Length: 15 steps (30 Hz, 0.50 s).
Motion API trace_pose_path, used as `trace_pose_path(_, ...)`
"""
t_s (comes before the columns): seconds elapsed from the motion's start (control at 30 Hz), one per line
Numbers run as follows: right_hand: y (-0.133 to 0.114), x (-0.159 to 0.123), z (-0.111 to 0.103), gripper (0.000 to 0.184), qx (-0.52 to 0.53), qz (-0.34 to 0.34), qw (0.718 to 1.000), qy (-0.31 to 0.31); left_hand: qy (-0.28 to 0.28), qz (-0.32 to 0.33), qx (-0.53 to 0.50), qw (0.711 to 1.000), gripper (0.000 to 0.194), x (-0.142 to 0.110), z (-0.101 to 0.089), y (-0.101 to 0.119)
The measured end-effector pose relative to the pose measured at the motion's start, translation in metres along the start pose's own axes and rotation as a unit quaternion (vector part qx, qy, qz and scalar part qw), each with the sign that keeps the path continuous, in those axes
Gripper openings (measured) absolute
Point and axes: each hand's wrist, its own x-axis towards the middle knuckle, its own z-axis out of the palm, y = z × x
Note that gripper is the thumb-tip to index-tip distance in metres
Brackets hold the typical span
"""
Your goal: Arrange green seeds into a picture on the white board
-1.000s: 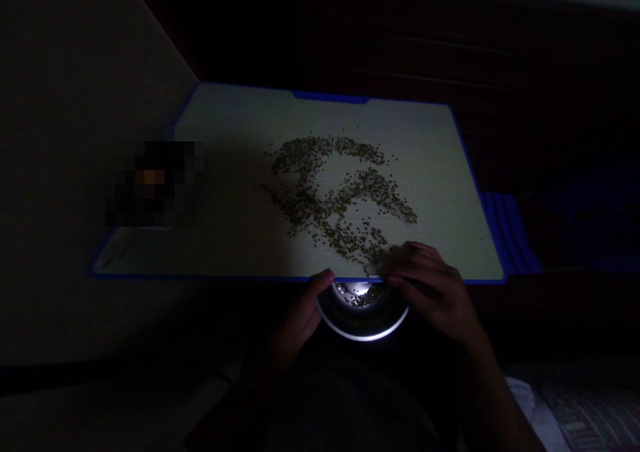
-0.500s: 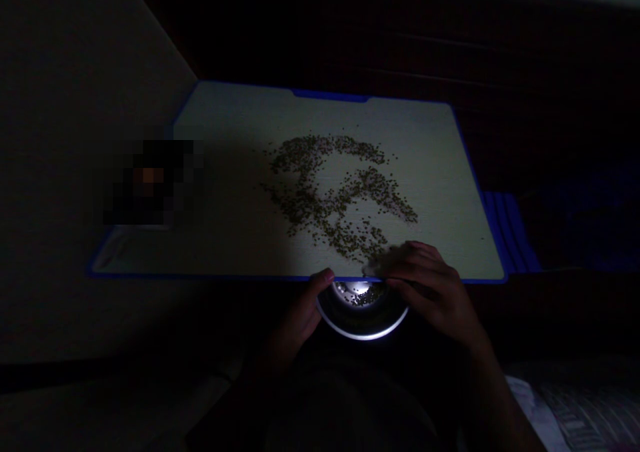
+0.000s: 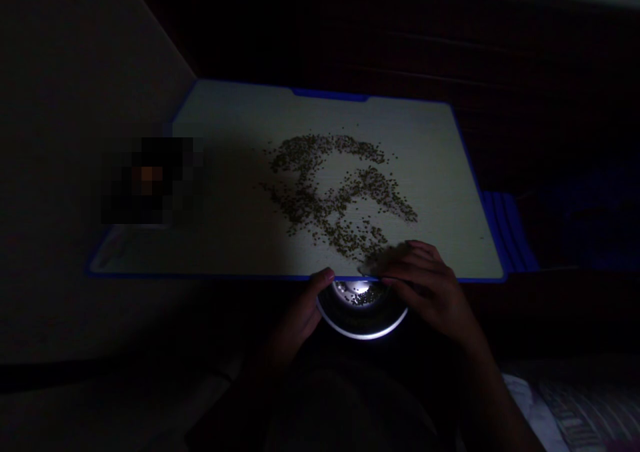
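Small dark grains (image 3: 300, 205) lie spread in curved bands over a pale board (image 3: 435, 145) with a blue rim. Just under its near edge is a shiny metal bowl (image 3: 363, 336), with some of the grains inside. My left hand (image 3: 305, 305) holds the bowl by its left side, the thumb up at the board's edge. My right hand (image 3: 430, 285) rests over the near edge, right of the bowl, fingers stretched along the board beside the nearest grains. Its fingertips are in shadow, and the thumb is low by the bowl's rim.
A blurred-out dark patch (image 3: 145, 179) covers something at the board's left end. Blue striped cloth or plastic (image 3: 507, 232) shows beyond the right edge. Light patterned fabric (image 3: 575, 405) lies at the lower right. The surroundings are very dark.
My right hand has shifted very slightly left along the board's edge. The left hand, the bowl and the spread of grains look the same.
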Motion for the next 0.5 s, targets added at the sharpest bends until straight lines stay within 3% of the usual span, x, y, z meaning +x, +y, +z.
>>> trace_pose_path(0.1, 0.000, -0.001, 0.000, 0.017, 0.004, -0.003, 1.000, -0.006, 0.013, -0.012, 0.004, 1.000, 0.051, -0.002, 0.005, 0.002)
trace_pose_path(0.3, -0.001, -0.001, -0.001, 0.015, 0.017, 0.000, 1.000, -0.005, 0.099, -0.029, 0.010, 0.995, 0.044, 0.007, -0.002, 0.001)
trace_pose_path(0.5, 0.004, -0.005, 0.000, 0.015, 0.044, 0.021, 0.998, 0.040, 0.071, -0.021, 0.004, 0.997, 0.047, 0.001, 0.005, 0.004)
